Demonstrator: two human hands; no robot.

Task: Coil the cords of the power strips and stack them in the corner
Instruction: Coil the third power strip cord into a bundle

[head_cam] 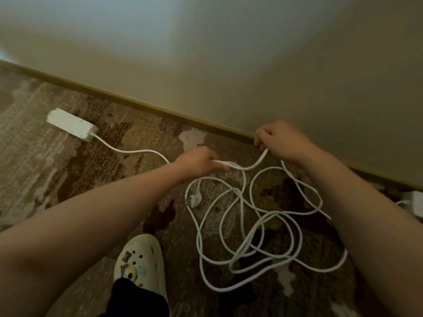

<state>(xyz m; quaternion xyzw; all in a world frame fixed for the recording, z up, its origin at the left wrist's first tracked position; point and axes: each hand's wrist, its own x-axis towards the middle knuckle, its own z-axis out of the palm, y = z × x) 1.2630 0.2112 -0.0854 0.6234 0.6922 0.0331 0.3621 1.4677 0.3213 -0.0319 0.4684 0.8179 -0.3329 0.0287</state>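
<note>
Left hand (pixel 199 162) and right hand (pixel 278 140) each pinch the white cord (pixel 246 167), holding a short span taut, probably to form 1 loop.

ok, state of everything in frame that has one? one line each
left hand: grips the cord
right hand: grips the cord further along
cord: loose tangled loops on the carpet, not coiled
plug: unplugged, hanging below the left hand
power strip: lying flat on the carpet near the baseboard
second white unit: at the right edge, mostly cut off
</note>
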